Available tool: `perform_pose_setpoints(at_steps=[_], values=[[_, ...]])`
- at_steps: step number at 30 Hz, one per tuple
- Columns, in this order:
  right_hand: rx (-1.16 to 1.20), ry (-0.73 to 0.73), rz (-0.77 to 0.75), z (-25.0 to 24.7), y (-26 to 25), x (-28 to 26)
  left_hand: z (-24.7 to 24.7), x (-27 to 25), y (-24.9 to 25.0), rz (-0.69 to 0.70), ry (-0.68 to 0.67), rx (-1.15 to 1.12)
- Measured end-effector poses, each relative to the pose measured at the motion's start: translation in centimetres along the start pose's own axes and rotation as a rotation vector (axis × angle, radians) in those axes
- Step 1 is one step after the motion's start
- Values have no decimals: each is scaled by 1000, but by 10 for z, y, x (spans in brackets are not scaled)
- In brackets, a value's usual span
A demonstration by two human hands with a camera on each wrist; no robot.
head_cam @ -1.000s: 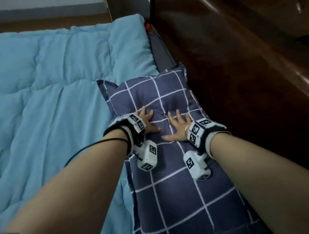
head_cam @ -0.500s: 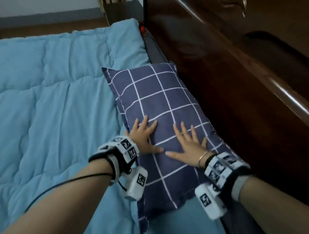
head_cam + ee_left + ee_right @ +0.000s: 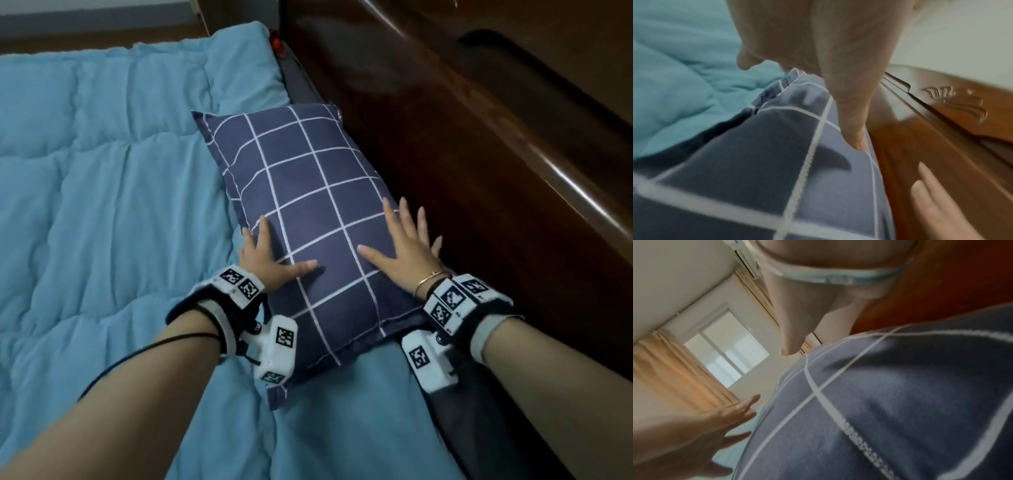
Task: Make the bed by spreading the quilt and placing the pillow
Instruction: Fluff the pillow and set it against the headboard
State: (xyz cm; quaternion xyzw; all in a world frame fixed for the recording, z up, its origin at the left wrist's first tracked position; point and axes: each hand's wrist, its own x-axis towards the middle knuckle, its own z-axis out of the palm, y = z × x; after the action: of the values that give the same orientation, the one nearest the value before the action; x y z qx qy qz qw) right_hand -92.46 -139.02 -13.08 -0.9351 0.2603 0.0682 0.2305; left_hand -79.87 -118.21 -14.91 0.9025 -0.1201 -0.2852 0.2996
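Where the light blue quilted cotton quilt [image 3: 102, 212] lies spread across the bed, a navy blue rectangular pillow with a white grid pattern [image 3: 308, 212] rests on its right part, its long right side just beside the dark polished wooden headboard [image 3: 479, 154]. The pillow runs from near to far, its near end lying on the quilt between the two wrists and its far end pointing toward the far right corner of the quilt.

The left hand [image 3: 265, 258] lies flat on the pillow's left edge near the near end, fingers straight and spread, thumb stretched right across the fabric; the outer fingers hang over the edge toward the quilt. The right hand [image 3: 404, 250] lies flat on the pillow's right part, fingers straight and fanned toward the far side, thumb pointing left; its outer fingers reach the gap at the headboard. A thin gold bangle [image 3: 430, 279] circles the right wrist. Both wrists carry white camera units with black-and-white square markers [image 3: 445, 305], and a black cable [image 3: 144, 353] runs along the left forearm.

In the left wrist view the thumb touches the pillow and a carved ornament [image 3: 957, 104] shows on the reddish wood. In the right wrist view, blurred, a window [image 3: 725, 347] with pale orange curtains [image 3: 672, 368] shows at the far left.
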Motion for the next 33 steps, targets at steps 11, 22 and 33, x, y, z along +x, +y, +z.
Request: perform_pose_setpoints(at_steps=[11,22,33], values=[[219,25,247,32,26,30,45,17,-24,-168,-39,-54],[615,-17,442,5,32,73,33,39,-4,5,-140,-371],[226,109,465,-15,41,50,40,45,38,-117,-171,-123]])
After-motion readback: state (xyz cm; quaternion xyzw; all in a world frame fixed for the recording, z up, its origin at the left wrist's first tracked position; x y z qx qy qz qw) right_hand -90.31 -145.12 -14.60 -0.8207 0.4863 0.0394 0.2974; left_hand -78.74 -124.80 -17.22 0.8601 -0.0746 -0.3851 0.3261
